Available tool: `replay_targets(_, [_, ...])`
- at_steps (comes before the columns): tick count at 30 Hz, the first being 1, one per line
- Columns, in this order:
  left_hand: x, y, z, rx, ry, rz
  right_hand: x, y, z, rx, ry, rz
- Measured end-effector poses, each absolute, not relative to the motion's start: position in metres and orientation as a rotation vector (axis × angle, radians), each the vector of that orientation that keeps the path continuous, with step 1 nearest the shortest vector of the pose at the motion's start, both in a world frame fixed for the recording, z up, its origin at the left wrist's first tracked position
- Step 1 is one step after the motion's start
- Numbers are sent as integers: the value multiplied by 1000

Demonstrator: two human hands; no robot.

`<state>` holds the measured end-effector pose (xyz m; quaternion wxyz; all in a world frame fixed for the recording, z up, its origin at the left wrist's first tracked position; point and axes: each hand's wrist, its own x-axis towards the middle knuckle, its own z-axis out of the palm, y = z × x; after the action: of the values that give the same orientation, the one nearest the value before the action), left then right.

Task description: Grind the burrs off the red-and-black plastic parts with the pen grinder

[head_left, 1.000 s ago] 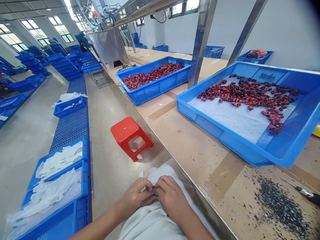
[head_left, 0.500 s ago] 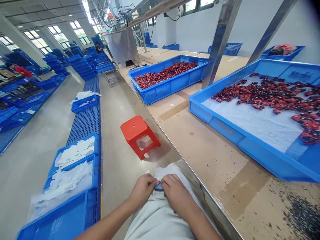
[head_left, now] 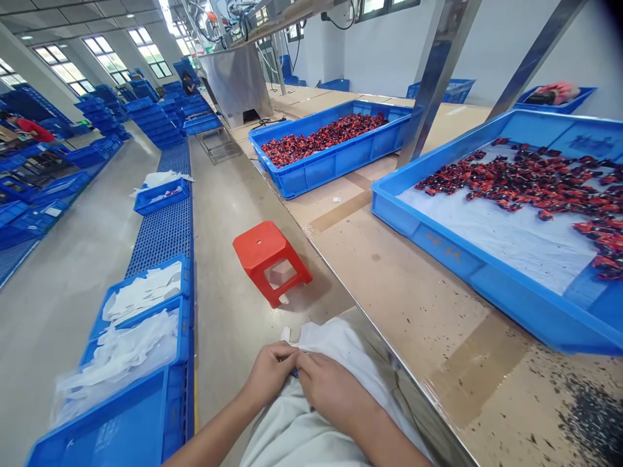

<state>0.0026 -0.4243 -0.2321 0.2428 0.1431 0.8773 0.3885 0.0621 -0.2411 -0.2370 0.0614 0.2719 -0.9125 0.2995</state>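
In front of the pale shirt (head_left: 292, 421) at my waist, my left hand (head_left: 270, 376) and my right hand (head_left: 326, 386) meet, fingertips pinched together and touching. Whatever lies between the fingers is hidden; a sliver of something blue (head_left: 294, 373) shows just beneath them. A small white strip (head_left: 286, 334) sticks up beyond the left fingers. White cloth (head_left: 324, 334) spreads past the right hand, close to the table's metal edge.
On the cardboard-covered table (head_left: 370, 259), blue trays (head_left: 438, 250) hold red-and-black small pieces; dark scraps (head_left: 594, 415) lie near. A red stool (head_left: 263, 250) stands on the floor. Blue crates with white sheets (head_left: 141, 292) line the left. A metal post (head_left: 435, 84) rises between trays.
My hands have drawn closer, so the fingertips now touch and less of the blue thing shows. They sit slightly further left and lower. The view has shifted slightly.
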Motion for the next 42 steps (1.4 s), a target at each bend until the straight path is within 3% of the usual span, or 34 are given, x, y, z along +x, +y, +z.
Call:
replay_targets(5, [1, -422, -218, 470, 2447, 941, 75, -219, -221, 537, -2850, 1305])
replay_targets(11, [5, -437, -206, 549, 2404, 770, 85, -212, -227, 388, -2881, 1498])
replay_targets(17, [11, -450, -215, 625, 2334, 607, 86, -221, -238, 381, -2841, 1513])
replay_targets(24, [28, -452, -228, 882, 2630, 449, 88, -230, -220, 318, -2798, 1598])
replay_targets(31, [17, -485, -225, 1557, 2588, 391, 81, -226, -214, 669, -2677, 1591])
replay_targets(42, [19, -492, -206, 1856, 2665, 335, 69, -222, -211, 509, -2798, 1513])
